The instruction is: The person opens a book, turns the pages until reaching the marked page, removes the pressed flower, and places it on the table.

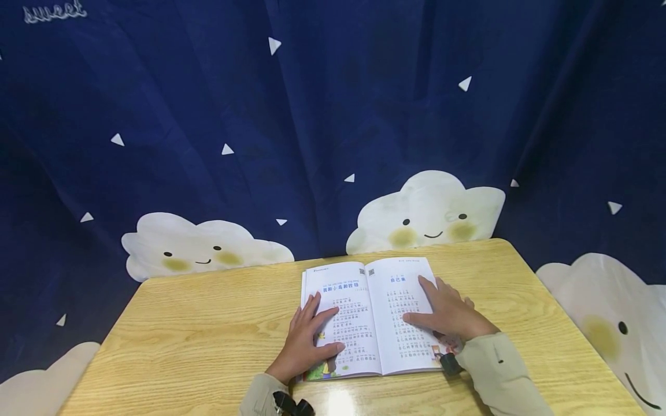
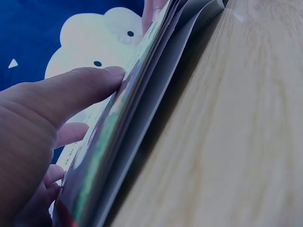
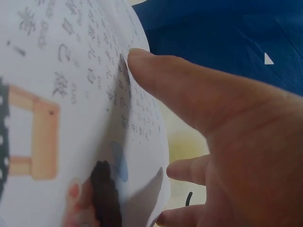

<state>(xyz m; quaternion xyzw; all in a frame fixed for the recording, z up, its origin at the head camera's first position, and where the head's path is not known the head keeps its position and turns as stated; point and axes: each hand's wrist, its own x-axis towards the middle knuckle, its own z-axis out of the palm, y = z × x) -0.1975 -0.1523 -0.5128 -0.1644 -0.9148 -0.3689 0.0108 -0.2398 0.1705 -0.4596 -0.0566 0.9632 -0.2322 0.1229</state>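
An open book [image 1: 376,323] with printed Chinese text and small coloured pictures lies on the wooden table. My left hand [image 1: 304,341] rests on the left page with its fingers spread; in the left wrist view, its thumb [image 2: 90,87] touches the page near the lower edge. Over the right page's outer edge lies my right hand [image 1: 450,309], its thumb and index finger stretched across the paper. The right wrist view has that thumb [image 3: 161,71] against the page, other fingers beside the edge. Their undersides are hidden.
The wooden table [image 1: 208,323] extends to both sides of the book. Behind it hangs a dark blue curtain [image 1: 208,86] with white triangles and smiling clouds. Each sleeve has a small black device [image 1: 450,364] near the wrist.
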